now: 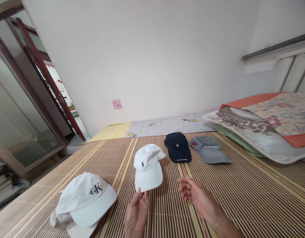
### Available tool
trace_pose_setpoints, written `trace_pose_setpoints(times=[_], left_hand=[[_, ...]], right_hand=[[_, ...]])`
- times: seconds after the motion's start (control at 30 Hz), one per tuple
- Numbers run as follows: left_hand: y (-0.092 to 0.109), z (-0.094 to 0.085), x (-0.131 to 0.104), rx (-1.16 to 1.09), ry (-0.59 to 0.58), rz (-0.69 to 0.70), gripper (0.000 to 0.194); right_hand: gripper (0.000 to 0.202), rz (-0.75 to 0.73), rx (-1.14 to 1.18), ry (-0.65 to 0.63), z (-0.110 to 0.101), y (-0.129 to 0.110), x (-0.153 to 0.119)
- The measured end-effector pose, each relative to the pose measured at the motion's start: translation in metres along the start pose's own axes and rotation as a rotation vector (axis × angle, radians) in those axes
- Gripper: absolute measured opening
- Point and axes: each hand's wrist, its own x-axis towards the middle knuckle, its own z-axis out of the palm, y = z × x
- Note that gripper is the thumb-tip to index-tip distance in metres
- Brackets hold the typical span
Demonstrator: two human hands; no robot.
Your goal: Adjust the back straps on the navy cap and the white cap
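Observation:
A white cap with a small dark emblem is near the middle, its brim toward me. My left hand pinches the front edge of that brim between thumb and fingers. To the right, my right hand is raised over the mat with its fingers loosely curled and apart, holding nothing. A white cap with black CK letters lies at the left, on top of a beige cap. Behind my right hand lie a navy cap and a grey cap, side by side.
The caps are on a striped bamboo mat. At the right are stacked pillows. A checked cloth runs along the white wall, which bears a pink note. A door stands at the far left.

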Motion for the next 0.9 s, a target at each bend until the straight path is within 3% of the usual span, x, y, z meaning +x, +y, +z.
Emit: trace_pose_setpoints(times=[0.1, 0.3, 0.57, 0.73, 0.9], left_hand=[[0.001, -0.004, 0.0, -0.032, -0.084, -0.093, 0.04], [-0.005, -0.014, 0.002, -0.075, -0.24, -0.218, 0.035], [-0.008, -0.013, 0.0, 0.045, -0.165, -0.105, 0.026], [-0.008, -0.011, 0.003, -0.001, -0.188, -0.074, 0.034], [-0.006, 0.014, 0.016, 0.071, -0.163, -0.013, 0.039]], right_hand=[[0.058, -0.012, -0.03, 0.013, 0.003, -0.001, 0.001], [0.075, -0.016, -0.052, 0.159, 0.007, -0.012, 0.001], [0.06, -0.011, -0.114, 0.047, 0.002, -0.005, 0.003], [0.056, -0.011, -0.72, -0.063, -0.003, 0.02, 0.006], [0.028, -0.031, -1.071, -0.072, -0.005, 0.039, 0.006]])
